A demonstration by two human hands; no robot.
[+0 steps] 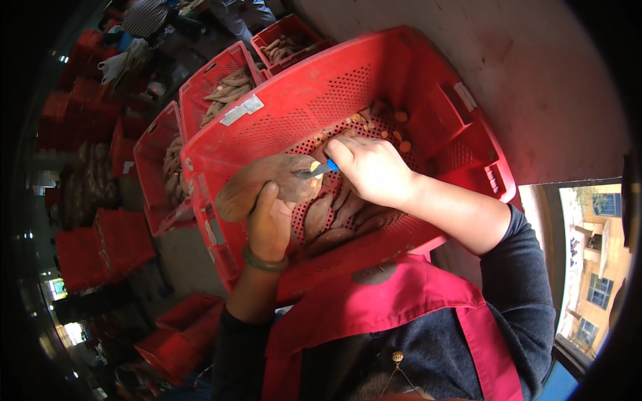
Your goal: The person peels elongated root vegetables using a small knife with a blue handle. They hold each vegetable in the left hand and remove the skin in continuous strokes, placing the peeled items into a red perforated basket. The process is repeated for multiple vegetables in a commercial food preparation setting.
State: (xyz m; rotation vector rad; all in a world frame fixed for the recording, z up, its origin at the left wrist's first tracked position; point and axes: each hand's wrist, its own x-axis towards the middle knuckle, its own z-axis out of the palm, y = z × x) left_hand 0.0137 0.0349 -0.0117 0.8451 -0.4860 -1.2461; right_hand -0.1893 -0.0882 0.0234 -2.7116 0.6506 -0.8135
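My left hand (271,220) holds up a large brownish sweet potato (266,183) above a red perforated plastic crate (311,85). In my right hand (373,168) is a small knife (316,171) with a blue handle; its blade lies against the right end of the sweet potato, beside small pale orange cut spots. Whether the tip is in the flesh, I cannot tell. Beneath my hands, several sweet potatoes (328,239) and round orange cut slices (405,146) lie on the crate's bottom. My right forearm hides part of the crate.
More red crates (193,95) with sweet potatoes stand at the upper left, and red crates (125,240) are stacked farther left. A wall (526,75) runs along the right. At the top left are other people (145,20). A window opening (592,260) is at the lower right.
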